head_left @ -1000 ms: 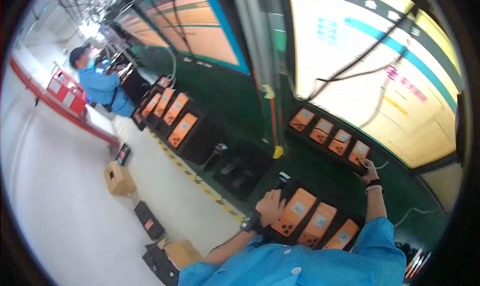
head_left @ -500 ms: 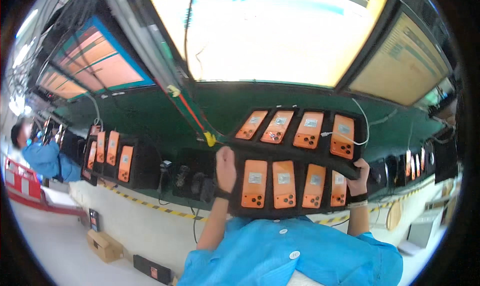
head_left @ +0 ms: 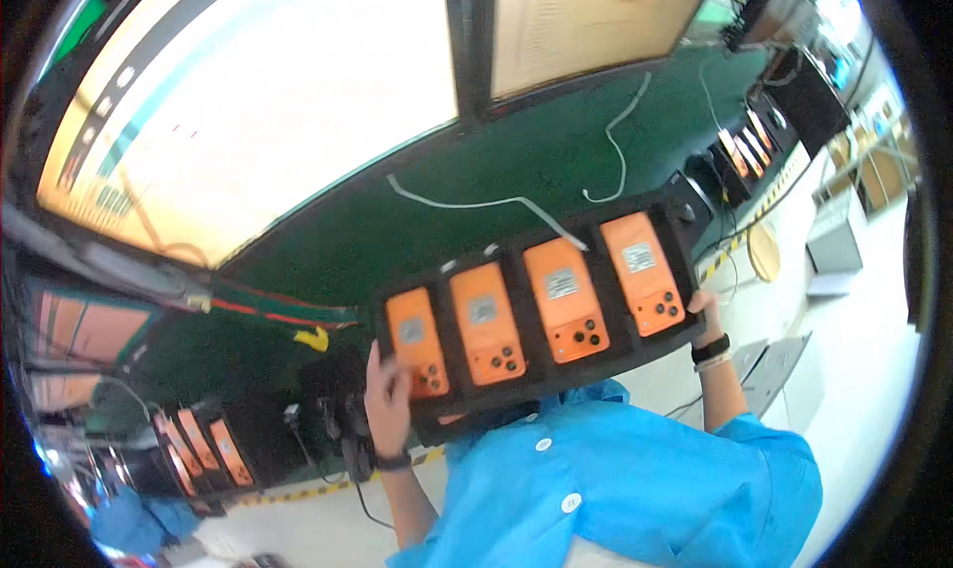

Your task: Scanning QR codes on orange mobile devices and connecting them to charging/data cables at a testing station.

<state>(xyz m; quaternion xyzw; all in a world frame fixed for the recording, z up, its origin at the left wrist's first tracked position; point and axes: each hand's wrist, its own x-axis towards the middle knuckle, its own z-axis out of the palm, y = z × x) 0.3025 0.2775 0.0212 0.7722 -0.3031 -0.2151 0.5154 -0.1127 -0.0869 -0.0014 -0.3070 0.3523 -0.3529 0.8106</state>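
A black phone tray (head_left: 511,320) is held tilted in front of my body. Several orange phones lie in its slots, camera ends toward me, with pale labels on their backs; one is the rightmost phone (head_left: 641,270). My left hand (head_left: 387,394) closes on the tray's left end, its fingertips by the leftmost phone (head_left: 417,340). My right hand (head_left: 706,317) grips the right end, fingers partly hidden by the tray. Below the front edge shows a sliver of orange (head_left: 450,419), mostly covered. A white cable (head_left: 476,205) ends at the tray's far edge.
A green bench top (head_left: 476,161) runs beneath large monitors (head_left: 298,91). A second white cable (head_left: 620,141) lies farther right. More phone trays stand at left (head_left: 213,449) and far right (head_left: 749,146). A yellow clip (head_left: 312,340) and a black stand (head_left: 342,419) are left of me.
My view has swung right. The upper tray has come nearer to me, over the lower one, most of which is now hidden. My left hand has moved onto the upper tray's end.
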